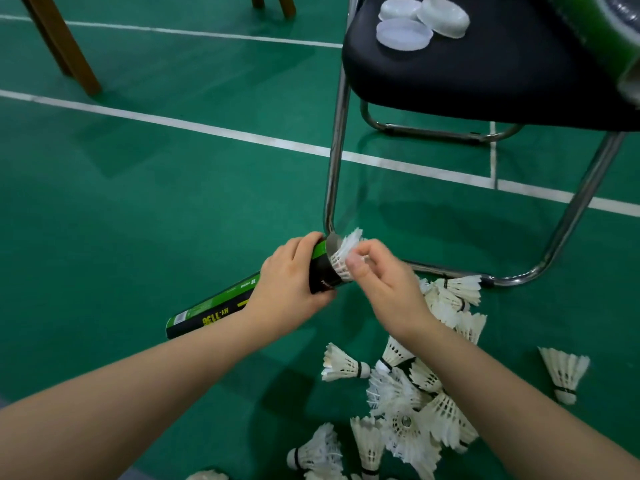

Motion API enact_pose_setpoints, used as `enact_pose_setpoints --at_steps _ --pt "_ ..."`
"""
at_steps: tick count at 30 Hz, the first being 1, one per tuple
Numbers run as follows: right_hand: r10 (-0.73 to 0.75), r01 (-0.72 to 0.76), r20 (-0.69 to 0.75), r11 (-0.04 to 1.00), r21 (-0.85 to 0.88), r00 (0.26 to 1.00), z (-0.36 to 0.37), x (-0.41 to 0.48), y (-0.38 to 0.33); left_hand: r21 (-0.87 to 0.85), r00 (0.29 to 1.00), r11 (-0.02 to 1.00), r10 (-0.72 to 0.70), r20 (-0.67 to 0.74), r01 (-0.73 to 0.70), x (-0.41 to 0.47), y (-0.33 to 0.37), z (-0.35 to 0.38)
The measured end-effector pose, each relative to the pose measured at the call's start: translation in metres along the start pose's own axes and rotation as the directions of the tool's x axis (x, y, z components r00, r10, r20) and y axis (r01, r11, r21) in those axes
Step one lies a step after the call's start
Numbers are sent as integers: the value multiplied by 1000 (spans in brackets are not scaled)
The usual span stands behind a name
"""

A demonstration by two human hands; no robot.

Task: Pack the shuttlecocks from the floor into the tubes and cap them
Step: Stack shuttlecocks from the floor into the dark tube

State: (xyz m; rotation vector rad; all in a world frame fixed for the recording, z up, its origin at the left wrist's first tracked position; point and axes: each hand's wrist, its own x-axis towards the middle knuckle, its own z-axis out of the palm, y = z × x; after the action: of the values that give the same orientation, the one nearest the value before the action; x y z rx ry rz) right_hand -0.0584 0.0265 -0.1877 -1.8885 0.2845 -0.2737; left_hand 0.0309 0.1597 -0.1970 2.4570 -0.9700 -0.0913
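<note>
— What is each hand doing?

— Your left hand [291, 282] is wrapping round the green shuttlecock tube [221, 306] just behind its open mouth, fingers curled and clamped on it. Your right hand [384, 285] is pinching the feather skirt of a shuttlecock [341, 254] that is sitting partly inside that mouth, feathers sticking out.

— Which way is the tube lying?

— Its long axis is running from the far end, down beside your left forearm, up to the mouth, which is opening toward your right fingers. So the push, as I judge it, is going along that line: away from your right hand and into the grip of your left.

— And the rest?

— The loose shuttlecocks [408, 403] are lying on the floor [138, 202] under and beside your right forearm, so that hand is the nearer one for picking. The white caps [405, 32] are sitting on the chair seat [485, 74], well beyond both hands.
</note>
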Motion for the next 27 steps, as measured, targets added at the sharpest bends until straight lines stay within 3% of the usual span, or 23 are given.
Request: enact_pose_setpoints --at_steps 7,17,20,23,25,27 --pt "105 -79 388 993 -83 916 -1 0 -4 -29 1000 1000 10 20 -9 -10 3 -1" --pt "194 17 673 956 -293 713 7 12 -10 -23 994 997 70 84 -68 -21 -1 3" --pt "143 -23 551 976 -218 822 8 14 -5 -29 997 997 69 45 -67 -19 -5 1" --pt "83 -107 194 987 117 978 -13 22 0 -38 999 998 43 18 -43 -15 -7 2" --pt "144 -134 -63 981 138 988 -38 31 13 -33 999 999 41 19 -41 -10 -6 4" --pt "240 -244 -151 970 -9 959 -60 37 38 -16 999 999 46 18 -45 -4 -6 6"
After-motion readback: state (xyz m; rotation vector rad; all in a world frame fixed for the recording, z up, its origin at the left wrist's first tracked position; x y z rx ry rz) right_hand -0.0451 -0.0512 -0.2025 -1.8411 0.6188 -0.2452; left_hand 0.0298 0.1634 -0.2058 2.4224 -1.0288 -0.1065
